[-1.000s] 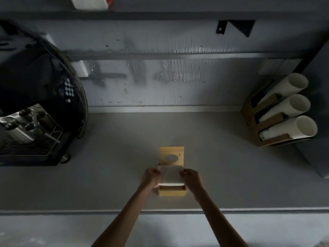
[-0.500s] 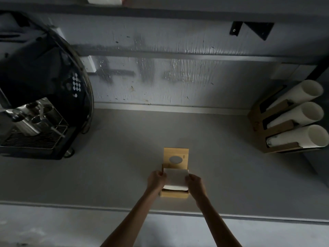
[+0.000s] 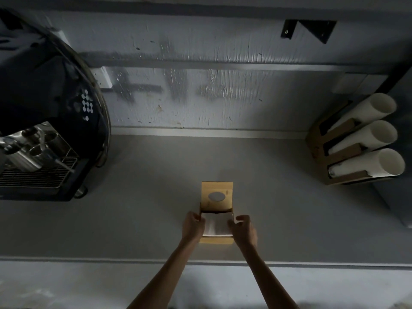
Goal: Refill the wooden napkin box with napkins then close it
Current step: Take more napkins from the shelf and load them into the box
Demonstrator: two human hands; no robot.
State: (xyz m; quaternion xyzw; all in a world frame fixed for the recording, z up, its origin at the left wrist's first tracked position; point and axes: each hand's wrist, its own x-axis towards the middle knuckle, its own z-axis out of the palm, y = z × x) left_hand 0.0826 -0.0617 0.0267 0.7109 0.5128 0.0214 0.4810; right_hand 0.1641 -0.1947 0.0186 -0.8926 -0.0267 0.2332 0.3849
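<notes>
**Napkins at box mouth, lid up**

Both forearms enter from 6 o'clock, bare, converging on the box (image 3: 215, 239) near the front edge of the surface (image 3: 138, 219).

Left hand (image 3: 193, 227) at the box's 9 o'clock side, fingers (image 3: 196, 216) curled and pressed against the left edge of the napkins (image 3: 217, 226). Right hand (image 3: 244, 229) at the 3 o'clock side, fingers curled onto the right edge of the stack. The stack is pinched between the two hands, one on each side.

Napkins: white stack, sitting in the open top of the box, top face visible. A dark gap shows between the stack's far edge and the lid hinge line. Can't tell how deep the stack has gone in.

Box: light wood, front wall visible below the stack at 6 o'clock. Lid (image 3: 217, 195) is open, standing up at 12 o'clock of the box, with an oval cutout (image 3: 216, 196) in its middle.

Farther out:
- 10 o'clock: espresso machine (image 3: 44, 121), dark body, metal parts and drip grate, well apart from the box.
- 2 o'clock: cup holder (image 3: 334, 152) in cardboard brown with three white cup stacks (image 3: 365, 139) lying tilted, openings facing the camera, well apart from the box.
- 12 o'clock: grey wall (image 3: 200, 97) with scuffed paint; black bracket (image 3: 310, 30) up at 1 o'clock under a shelf.
</notes>
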